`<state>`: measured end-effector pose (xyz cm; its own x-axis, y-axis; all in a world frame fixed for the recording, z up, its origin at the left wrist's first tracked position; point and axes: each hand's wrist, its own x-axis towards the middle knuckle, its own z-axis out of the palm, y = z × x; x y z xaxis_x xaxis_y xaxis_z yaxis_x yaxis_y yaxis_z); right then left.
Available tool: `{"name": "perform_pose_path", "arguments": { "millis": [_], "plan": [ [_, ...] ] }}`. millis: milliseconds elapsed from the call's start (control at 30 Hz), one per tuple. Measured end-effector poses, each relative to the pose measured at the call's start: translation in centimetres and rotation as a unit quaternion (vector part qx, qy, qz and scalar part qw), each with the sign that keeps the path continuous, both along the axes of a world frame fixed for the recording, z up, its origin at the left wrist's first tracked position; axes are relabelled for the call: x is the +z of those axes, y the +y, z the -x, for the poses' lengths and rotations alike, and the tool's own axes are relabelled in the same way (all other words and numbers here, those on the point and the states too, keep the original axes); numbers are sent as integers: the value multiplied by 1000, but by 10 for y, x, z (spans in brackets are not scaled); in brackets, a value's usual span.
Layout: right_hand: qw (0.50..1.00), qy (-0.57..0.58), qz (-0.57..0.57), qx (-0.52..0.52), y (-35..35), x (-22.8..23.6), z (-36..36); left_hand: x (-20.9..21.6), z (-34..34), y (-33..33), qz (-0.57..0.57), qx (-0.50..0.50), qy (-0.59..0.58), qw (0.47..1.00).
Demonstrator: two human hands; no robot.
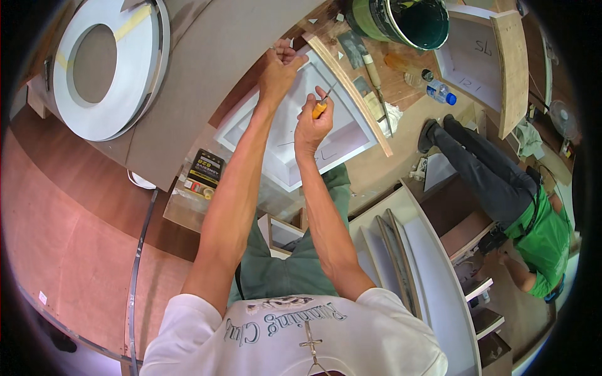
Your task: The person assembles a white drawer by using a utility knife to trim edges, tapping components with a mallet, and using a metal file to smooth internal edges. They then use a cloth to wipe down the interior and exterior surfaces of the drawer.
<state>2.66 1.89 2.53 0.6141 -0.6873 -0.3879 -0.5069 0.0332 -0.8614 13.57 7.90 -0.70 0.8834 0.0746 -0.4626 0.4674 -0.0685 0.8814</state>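
Observation:
A white-lined drawer box (276,141) with a raw wooden edge (357,103) along its right side lies tilted in front of me. My left hand (279,72) is at its far corner, fingers curled together; whatever they pinch is too small to make out. Over the inside of the box, my right hand (312,125) is closed around a small yellow-handled tool (320,109). A thin metal tip sticks out of the handle toward the wooden edge.
Beyond the box stand an open green bucket (414,25), a long wooden-handled tool (376,81) and a bottle with a blue cap (440,91). Edging rolls (128,62) and an adhesive tin (204,172) are leftward. A person in green (545,244) works at right.

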Motion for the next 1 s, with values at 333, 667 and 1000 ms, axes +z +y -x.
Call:
{"name": "perform_pose_path", "arguments": {
  "millis": [333,667,1000],
  "plan": [
    [1000,-3,8,20,-9,-6,10,0,-5,-9,-53,4,3,999],
    [997,19,23,66,-12,-8,24,-20,-8,-13,-68,26,-16,997],
    [990,82,-33,111,-29,-1,53,-16,-19,4,105,51,66,991]
  ]
}}
